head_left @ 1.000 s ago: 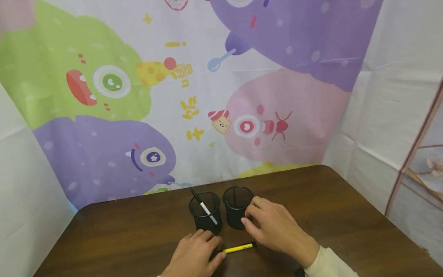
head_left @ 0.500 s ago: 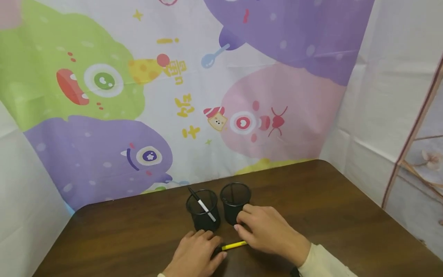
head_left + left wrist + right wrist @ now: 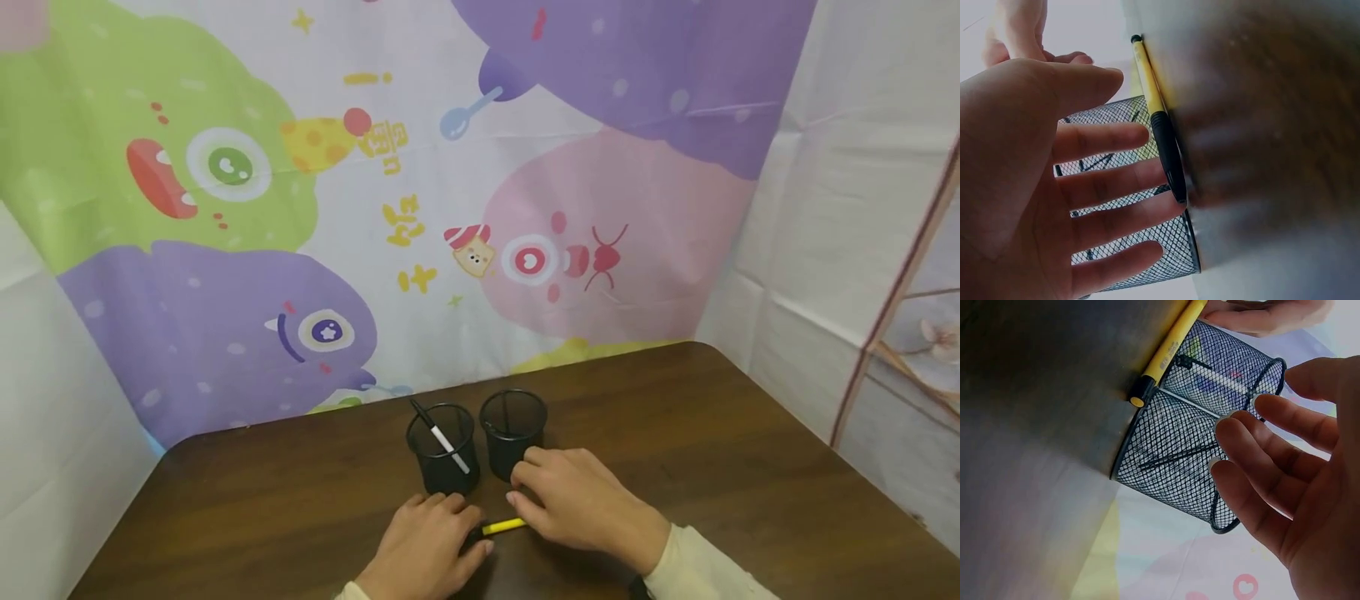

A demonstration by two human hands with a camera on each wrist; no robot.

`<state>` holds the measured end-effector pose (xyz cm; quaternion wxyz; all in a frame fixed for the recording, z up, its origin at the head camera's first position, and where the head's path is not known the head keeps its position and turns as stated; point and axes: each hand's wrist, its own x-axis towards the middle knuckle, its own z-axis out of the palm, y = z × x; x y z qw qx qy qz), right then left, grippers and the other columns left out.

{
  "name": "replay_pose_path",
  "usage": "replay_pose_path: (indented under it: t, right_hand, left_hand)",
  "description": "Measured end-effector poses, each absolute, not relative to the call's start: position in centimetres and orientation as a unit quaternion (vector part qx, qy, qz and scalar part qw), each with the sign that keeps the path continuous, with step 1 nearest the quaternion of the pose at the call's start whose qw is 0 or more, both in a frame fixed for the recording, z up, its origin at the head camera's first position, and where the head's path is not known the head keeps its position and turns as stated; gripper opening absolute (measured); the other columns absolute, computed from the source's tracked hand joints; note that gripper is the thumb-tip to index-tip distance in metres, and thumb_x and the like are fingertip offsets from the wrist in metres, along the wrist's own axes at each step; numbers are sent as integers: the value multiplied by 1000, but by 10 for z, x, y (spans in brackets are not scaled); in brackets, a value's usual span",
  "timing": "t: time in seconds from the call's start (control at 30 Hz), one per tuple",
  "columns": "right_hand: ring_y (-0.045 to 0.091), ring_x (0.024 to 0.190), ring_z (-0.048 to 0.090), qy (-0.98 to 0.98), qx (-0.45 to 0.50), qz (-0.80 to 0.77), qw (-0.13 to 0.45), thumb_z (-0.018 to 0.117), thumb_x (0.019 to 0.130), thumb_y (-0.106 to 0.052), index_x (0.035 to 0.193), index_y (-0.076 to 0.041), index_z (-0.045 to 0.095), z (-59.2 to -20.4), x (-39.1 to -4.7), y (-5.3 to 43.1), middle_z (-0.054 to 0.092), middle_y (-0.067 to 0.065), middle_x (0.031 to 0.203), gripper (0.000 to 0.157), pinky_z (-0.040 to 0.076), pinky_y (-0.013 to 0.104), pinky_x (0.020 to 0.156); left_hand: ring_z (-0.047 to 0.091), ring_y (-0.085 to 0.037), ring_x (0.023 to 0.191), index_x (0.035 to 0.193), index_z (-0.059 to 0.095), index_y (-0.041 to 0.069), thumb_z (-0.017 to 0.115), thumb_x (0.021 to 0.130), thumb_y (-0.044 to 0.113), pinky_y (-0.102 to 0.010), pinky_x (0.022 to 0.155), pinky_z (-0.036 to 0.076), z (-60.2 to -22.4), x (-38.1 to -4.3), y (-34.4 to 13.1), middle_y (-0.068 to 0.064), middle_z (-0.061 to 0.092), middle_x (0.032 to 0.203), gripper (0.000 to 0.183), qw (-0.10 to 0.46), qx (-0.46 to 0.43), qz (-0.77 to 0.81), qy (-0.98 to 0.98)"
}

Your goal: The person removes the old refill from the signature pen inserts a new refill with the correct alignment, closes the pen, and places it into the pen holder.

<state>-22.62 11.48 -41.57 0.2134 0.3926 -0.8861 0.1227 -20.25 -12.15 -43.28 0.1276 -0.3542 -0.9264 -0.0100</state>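
Pen (image 3: 502,527): yellow barrel, small dark print; ribbed black grip; tip black, end black with yellow disc. Lies on table (image 3: 247,500) between left hand (image 3: 426,543) and right hand (image 3: 588,504), near mesh cups (image 3: 444,477). Left fingers extended, slightly spread; right fingers loosely bent, unclenched.

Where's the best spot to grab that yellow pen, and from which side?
Probably mid-length on the yellow pen, pinching its long sides from above: it lies flat on the table, slim and straight, while mesh cups crowd its far side.
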Motion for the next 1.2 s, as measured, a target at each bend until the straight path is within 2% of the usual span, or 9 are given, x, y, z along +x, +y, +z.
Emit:
replay_pose_path:
  t: [0.2,0.47,0.87,1.2]
  right_hand:
    - [-2,58,43,-894,394,117,177,66,95,-33,89,-21,70,-416,-227,113,56,-12,80,14,41,19,50]
    - [-1,59,44,-905,390,97,138,67,95,-33,92,-20,71,-416,-225,115,58,-11,82,14,41,18,50]
    - [-1,64,48,-909,398,81,89,68,94,-36,91,-23,71,-419,-226,113,56,-13,80,13,44,23,53]
    - [2,62,44,-908,408,62,70,74,90,-35,88,-21,72,-420,-226,116,48,-12,77,13,43,25,53]
  left_hand:
    - [63,-13,77,104,74,20,67,92,48,-37,67,54,-432,-203,-124,7,64,86,32,104,-348,-17,-932]
    - [63,-13,78,106,74,20,67,93,47,-37,69,56,-432,-204,-123,8,64,87,31,106,-353,-26,-929]
    - [59,-8,68,102,74,21,67,92,46,-28,55,48,-430,-206,-132,10,63,81,27,109,-356,-39,-927]
    - [58,-8,68,105,75,21,66,93,45,-28,53,47,-430,-207,-132,9,64,83,28,93,-356,-41,-929]
